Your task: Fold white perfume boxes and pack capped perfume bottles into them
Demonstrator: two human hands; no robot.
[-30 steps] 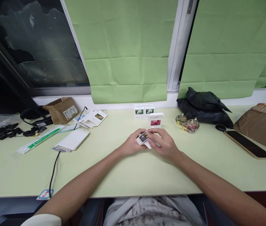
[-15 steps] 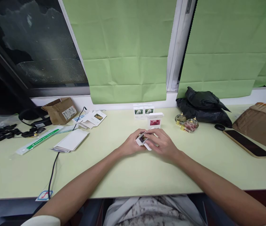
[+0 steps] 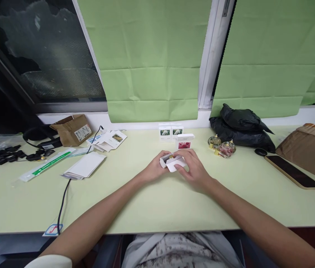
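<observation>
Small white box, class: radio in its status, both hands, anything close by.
Left hand holding white box. Right hand at its open flap. Pink-pictured box standing just beyond.

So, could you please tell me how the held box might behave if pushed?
The held box would probably dent, since its walls look like thin card. Its open flap likely bends easily, being a thin sheet. Rolling seems unlikely, given its flat sides.

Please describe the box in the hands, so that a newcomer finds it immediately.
At the pale table, find the left hand. It holds the white box, the right hand at its open flap; unlike the flower-printed boxes standing beyond, this one is held.
</observation>
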